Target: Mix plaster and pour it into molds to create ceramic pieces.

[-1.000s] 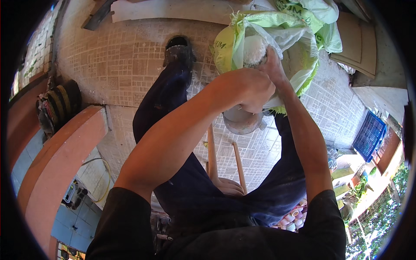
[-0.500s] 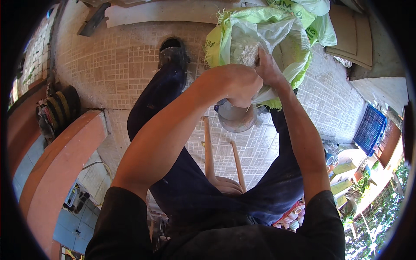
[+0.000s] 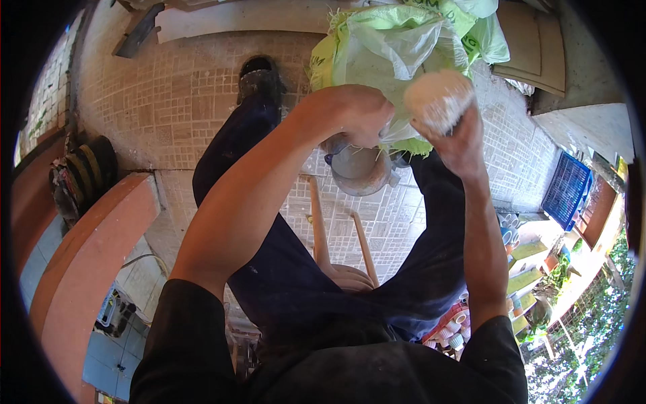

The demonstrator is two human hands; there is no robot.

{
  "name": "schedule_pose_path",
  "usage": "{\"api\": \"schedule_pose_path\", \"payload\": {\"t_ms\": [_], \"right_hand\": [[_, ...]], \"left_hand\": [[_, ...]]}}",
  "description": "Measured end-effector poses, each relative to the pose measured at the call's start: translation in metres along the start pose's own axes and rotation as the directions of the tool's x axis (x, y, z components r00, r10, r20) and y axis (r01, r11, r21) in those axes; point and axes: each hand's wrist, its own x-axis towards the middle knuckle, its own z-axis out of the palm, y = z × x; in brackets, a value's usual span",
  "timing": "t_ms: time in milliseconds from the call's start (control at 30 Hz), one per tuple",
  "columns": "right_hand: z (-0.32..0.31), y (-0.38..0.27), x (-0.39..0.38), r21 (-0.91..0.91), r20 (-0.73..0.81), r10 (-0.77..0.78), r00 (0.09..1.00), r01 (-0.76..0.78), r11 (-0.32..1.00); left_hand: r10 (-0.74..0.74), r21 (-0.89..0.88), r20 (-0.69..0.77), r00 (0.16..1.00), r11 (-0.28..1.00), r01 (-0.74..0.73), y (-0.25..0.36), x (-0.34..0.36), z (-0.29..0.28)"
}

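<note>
My left hand is closed on the near edge of an open pale green woven sack with a translucent liner. Beside it, at the sack's right side, my right hand grips a scoop or cup heaped with white powder; the vessel itself is mostly hidden by powder and fingers. Below my left hand, between my knees, stands a round container with grey contents, partly covered by that hand and the sack.
A wooden stool is under me, over patterned floor tiles. At left are a striped bundle and a low pink wall; at right, a blue crate, cardboard sheets and several small pale objects.
My right hand has come out of the sack, moving right and toward me with the powder heaped up. My left hand has shifted slightly left, still at the sack's edge.
</note>
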Motion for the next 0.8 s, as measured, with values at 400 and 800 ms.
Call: {"api": "schedule_pose_path", "payload": {"t_ms": [400, 800], "right_hand": [[0.037, 0.007, -0.132, -0.094, 0.377, 0.001, 0.926, 0.037, 0.995], [0.155, 0.110, -0.137, -0.339, 0.456, 0.473, 0.754, -0.344, 0.876]], "left_hand": [[0.014, -0.019, -0.068, 0.998, 1.000, -0.015, -0.003, -0.002, -0.001], [0.062, -0.006, -0.046, 0.997, 0.998, -0.063, -0.009, 0.002, 0.000]]}}
